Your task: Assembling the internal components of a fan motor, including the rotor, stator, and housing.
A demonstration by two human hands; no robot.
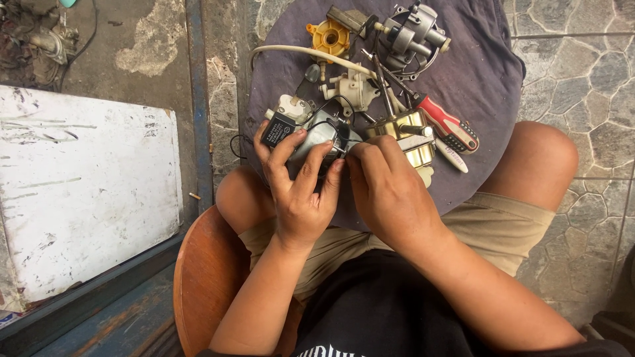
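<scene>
A round stool top covered with dark grey-purple cloth (476,73) sits between the seated person's knees and carries all the parts, with grey stone paving around it and a scuffed white metal panel (79,192) lying off to the left. On the cloth, the work looks partway through a strip-down: a grey cast-metal gear housing with a shaft (411,34), a yellow plastic gear-shaped piece (330,38), a cream plastic bracket (354,89) and a cream-coloured cable (311,54) already lie loose and apart from one another at the far side, while the brass-coloured metal motor block (411,140) sits close to the hands and the silvery metal motor casing with thin black wires (321,132) remains in hand, its wiring not yet freed as far as can be seen. A red-and-black-handled screwdriver (446,123) rests unused beside the brass block. The left hand (297,188) cups the silvery casing from below, fingers wrapped up around it and thumb near a small black rectangular capacitor (278,130). The right hand (387,188) presses in beside it, fingertips pinched at the casing's edge where the wires run, so both hands are together and closed on that one part, wrists bent inward above the lap.
</scene>
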